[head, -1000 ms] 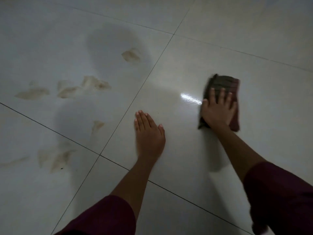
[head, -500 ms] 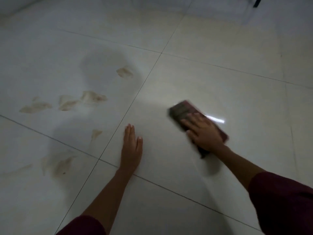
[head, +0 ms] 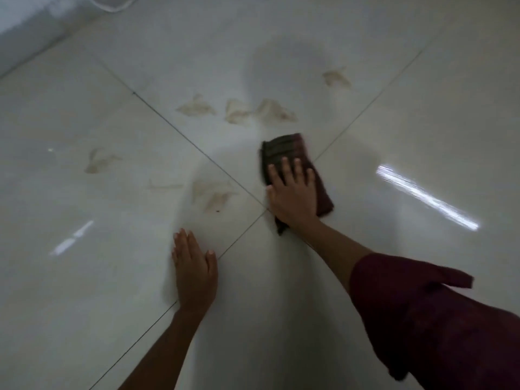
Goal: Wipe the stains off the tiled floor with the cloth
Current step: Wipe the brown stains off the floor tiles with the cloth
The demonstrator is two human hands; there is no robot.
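Observation:
A dark folded cloth [head: 282, 149] lies on the pale tiled floor [head: 422, 122] beside the crossing of two grout lines. My right hand [head: 292, 195] presses flat on the cloth's near half with straight fingers. My left hand [head: 194, 268] rests flat on the floor, nearer to me and to the left. Several brownish stains mark the tiles: a row of three [head: 239, 111] just beyond the cloth, one farther off [head: 336, 77], one to the cloth's left [head: 213, 192] and one at the far left [head: 100, 161].
A wall base [head: 25, 35] runs along the top left corner, with a white cord [head: 115, 4] on the floor by it. Bright light reflections [head: 427, 197] streak the glossy tiles on the right and left. My dark red sleeve [head: 439, 319] fills the lower right.
My right hand has slid the cloth leftward onto the grout crossing, close to the stains. The view has swung left, and my left hand stays flat on the floor.

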